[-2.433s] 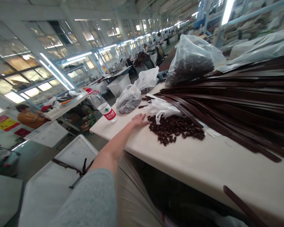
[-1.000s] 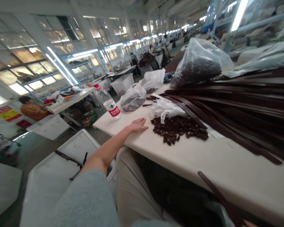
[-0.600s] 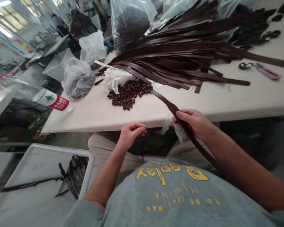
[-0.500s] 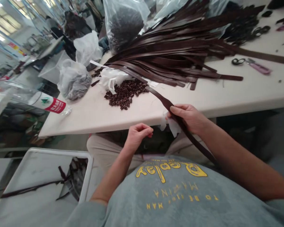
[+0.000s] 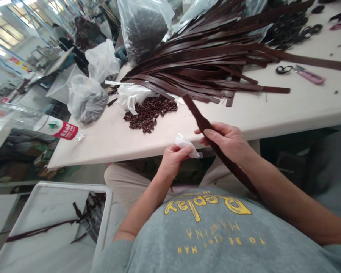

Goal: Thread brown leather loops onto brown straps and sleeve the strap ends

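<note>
My right hand grips a long dark brown leather strap, which rises past my fingers toward the table and hangs down toward my lap. My left hand pinches a crumpled white cloth just off the table's front edge. Both hands are below the edge of the white table. Beyond them lie a heap of small brown leather loops and a fanned bundle of similar straps.
A clear bag of dark loops, a white-bagged lump and a water bottle stand on the table. Scissors lie at the right. At lower left, a white tray holds dark strap pieces.
The white cloth has passed from beside my right hand into my left hand. The strap's free end now stands up off the table. My view has drifted slightly.
</note>
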{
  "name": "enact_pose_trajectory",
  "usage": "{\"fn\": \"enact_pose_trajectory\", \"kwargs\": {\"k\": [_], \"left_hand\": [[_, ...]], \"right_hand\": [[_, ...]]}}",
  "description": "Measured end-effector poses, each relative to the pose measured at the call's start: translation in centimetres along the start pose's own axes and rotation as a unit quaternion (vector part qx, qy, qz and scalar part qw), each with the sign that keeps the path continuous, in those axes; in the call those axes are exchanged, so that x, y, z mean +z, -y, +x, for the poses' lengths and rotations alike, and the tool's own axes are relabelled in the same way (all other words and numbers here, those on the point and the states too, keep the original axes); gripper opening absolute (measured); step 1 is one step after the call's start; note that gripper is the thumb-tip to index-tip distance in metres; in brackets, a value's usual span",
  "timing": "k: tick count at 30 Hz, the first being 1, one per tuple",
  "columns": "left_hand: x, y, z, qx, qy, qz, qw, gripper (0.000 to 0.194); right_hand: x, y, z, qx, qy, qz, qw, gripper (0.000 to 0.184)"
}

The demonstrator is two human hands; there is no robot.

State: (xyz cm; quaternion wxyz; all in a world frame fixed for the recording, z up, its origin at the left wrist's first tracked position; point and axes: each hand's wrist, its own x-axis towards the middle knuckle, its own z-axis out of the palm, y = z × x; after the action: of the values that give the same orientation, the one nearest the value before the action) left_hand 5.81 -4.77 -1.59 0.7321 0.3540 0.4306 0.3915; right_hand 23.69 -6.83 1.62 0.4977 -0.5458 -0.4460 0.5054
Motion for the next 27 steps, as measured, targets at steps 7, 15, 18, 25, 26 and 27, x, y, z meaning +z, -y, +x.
{"fn": "enact_pose_trajectory", "kwargs": {"k": [7,15,18,25,26,27], "left_hand": [[0.0,-2.3,1.0,-0.040,-0.108,-0.216,0.970,0.022],[0.9,-1.4,1.8,-0.040,-0.110,-0.253,0.961,0.015],[1.1,-0.6,1.6,-0.022,-0.096,-0.227,0.969,0.017],[1.2,1.1,0.9,-0.028,-0.048,-0.219,0.974,0.033],[1.1,1.2,0.9,-0.032,-0.048,-0.219,0.974,0.032],[1.1,1.2,0.8,-0.037,-0.050,-0.221,0.973,0.031]], "right_hand": [[-4.2,-1.7,-6.1,-0.024,0.050,-0.144,0.988,0.039],[-2.8,-2.9,-7.8,-0.145,0.127,-0.290,0.937,0.033],[-2.2,-2.6,-7.0,-0.132,0.116,-0.302,0.937,0.034],[-2.0,-3.2,-6.4,-0.103,0.088,-0.342,0.930,0.035],[-2.1,-3.3,-6.4,-0.105,0.087,-0.346,0.928,0.035],[-2.3,-3.5,-6.5,-0.107,0.087,-0.349,0.927,0.034]]}}
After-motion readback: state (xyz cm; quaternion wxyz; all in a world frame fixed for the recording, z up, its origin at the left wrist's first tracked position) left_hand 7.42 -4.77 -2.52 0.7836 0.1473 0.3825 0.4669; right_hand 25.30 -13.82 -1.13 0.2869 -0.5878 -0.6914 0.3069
